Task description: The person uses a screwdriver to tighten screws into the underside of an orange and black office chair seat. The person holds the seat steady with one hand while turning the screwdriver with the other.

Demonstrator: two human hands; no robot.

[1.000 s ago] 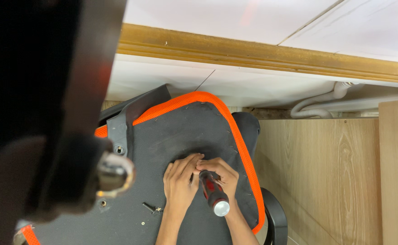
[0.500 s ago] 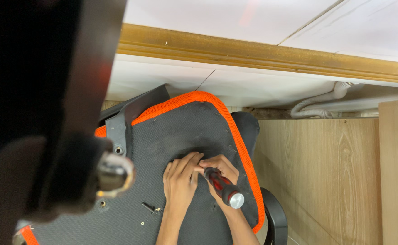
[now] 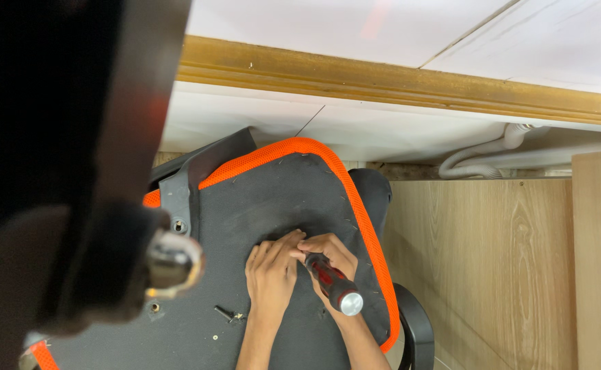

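A red-and-black screwdriver [image 3: 331, 279] with a silver cap leans tilted against the upturned grey, orange-edged chair seat [image 3: 273, 199].

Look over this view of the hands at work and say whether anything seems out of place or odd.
A dark loose screw lies on the upturned chair seat, left of the left hand, apart from the spot where the right hand holds the screwdriver. On that sloping fabric it might roll off. Nothing else stands out.

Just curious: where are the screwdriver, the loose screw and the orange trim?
screwdriver [image 3: 335, 284], head view, red-black handle.
loose screw [image 3: 224, 314], head view, its shaft.
orange trim [image 3: 300, 146], head view, top curve.
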